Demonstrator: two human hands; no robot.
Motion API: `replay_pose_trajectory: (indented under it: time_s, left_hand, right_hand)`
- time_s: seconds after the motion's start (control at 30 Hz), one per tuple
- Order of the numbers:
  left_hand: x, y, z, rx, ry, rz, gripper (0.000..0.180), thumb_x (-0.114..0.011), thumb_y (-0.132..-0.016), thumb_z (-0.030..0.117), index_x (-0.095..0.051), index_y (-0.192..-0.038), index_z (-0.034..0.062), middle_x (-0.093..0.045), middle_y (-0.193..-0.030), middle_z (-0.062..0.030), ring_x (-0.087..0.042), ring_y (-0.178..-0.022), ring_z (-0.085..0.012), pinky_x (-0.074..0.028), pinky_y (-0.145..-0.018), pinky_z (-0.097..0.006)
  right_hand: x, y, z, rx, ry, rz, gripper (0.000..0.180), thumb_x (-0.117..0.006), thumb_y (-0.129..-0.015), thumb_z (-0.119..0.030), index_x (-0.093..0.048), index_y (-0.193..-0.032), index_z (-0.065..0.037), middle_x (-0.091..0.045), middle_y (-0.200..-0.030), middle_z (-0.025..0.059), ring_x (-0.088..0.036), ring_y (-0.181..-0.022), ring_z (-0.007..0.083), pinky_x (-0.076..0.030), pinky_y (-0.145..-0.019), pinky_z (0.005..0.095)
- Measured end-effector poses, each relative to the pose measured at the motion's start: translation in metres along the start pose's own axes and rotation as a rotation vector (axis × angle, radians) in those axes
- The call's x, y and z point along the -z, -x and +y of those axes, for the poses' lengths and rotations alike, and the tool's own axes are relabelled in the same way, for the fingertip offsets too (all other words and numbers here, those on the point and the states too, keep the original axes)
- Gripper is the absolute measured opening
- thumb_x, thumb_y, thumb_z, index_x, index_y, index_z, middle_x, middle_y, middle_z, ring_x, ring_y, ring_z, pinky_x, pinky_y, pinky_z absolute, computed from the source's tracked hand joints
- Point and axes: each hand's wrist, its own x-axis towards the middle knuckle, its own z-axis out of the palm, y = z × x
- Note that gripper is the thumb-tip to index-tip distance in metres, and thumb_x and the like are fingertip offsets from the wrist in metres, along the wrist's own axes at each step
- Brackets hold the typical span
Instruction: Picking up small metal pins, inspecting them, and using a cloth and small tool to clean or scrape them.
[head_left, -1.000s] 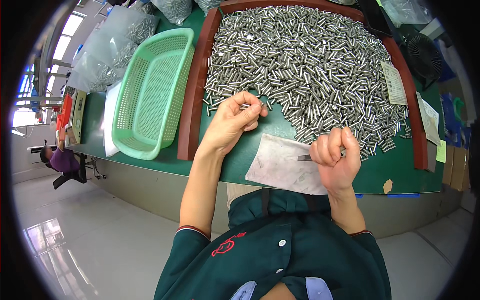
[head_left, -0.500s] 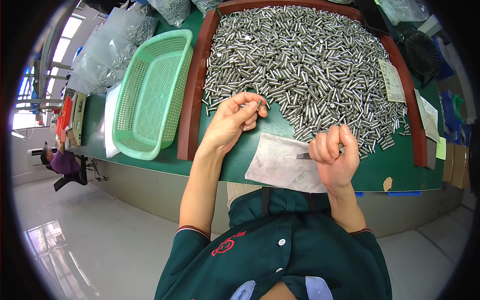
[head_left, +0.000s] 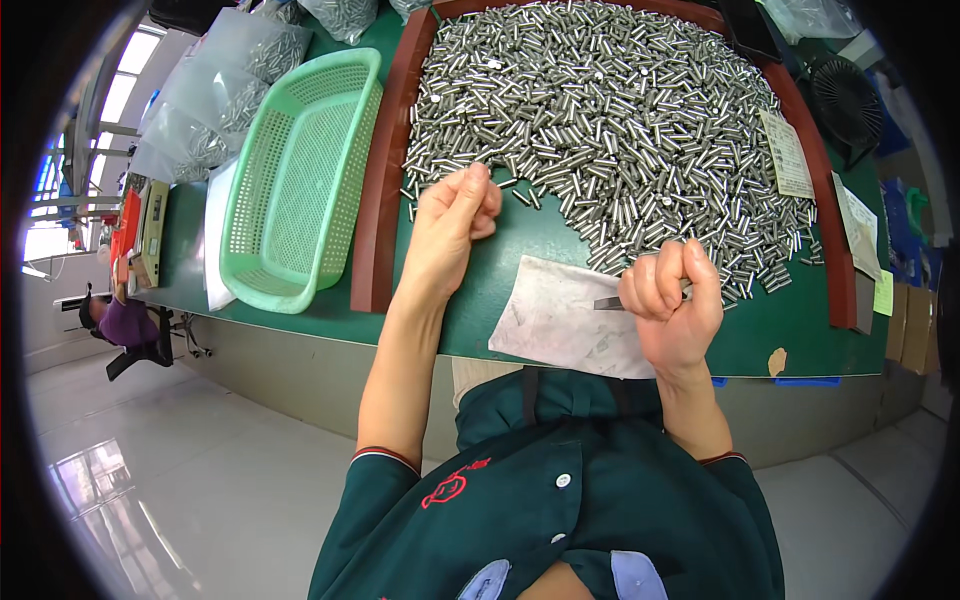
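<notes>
A wide heap of short shiny metal pins point(head_left: 600, 110) covers the green tabletop before me. My left hand point(head_left: 455, 222) is closed at the heap's near left edge, thumb pressed on the curled fingers; whatever may be inside is hidden. Lower right, my right hand point(head_left: 672, 305) is wrapped round a flat grey metal tool point(head_left: 607, 303), whose blunt end sticks out leftward. Its exact kind does not show. Below that end lies a stained whitish cloth or sheet point(head_left: 555, 318), flat at the table's front edge.
Reddish-brown rails point(head_left: 383, 200) border the pins. Left of them stands a green perforated plastic basket point(head_left: 300, 180), with clear bags of pins point(head_left: 225, 95) beyond. A paper label point(head_left: 787, 155) and a black fan point(head_left: 843, 105) are at the right. A person in purple point(head_left: 128, 325) sits far left.
My left hand has drawn slightly left and turned, its fingers curling in. The small pin seen at its fingertips before is no longer visible. My right hand stays nearly still with the tool.
</notes>
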Motion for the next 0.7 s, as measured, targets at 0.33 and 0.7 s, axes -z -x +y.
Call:
replay_pose_trajectory:
  time_s: [0.33, 0.7]
  left_hand:
    - [-0.014, 0.001, -0.007, -0.499, -1.027, 0.155, 0.009, -0.064, -0.07, 0.003, -0.063, -0.079, 0.0028, -0.038, -0.052, -0.0013, -0.035, -0.046, -0.0074, -0.03, -0.044, -0.022]
    - [-0.013, 0.0, -0.009, -0.472, -1.224, 0.199, 0.015, -0.067, -0.067, 0.01, -0.056, -0.073, 0.0014, -0.041, -0.049, -0.0044, -0.04, -0.043, -0.0134, -0.034, -0.042, -0.028]
  right_hand:
    - [0.001, 0.001, 0.001, 0.006, 0.003, -0.011, 0.038, -0.026, -0.089, -0.02, -0.029, -0.053, -0.009, -0.026, -0.043, -0.0004, -0.019, -0.041, 0.0087, -0.019, -0.041, 0.0243]
    - [0.001, 0.002, 0.001, 0.009, 0.015, 0.001, 0.039, -0.026, -0.089, -0.02, -0.028, -0.052, -0.009, -0.025, -0.042, -0.0007, -0.019, -0.04, 0.0086, -0.019, -0.041, 0.0242]
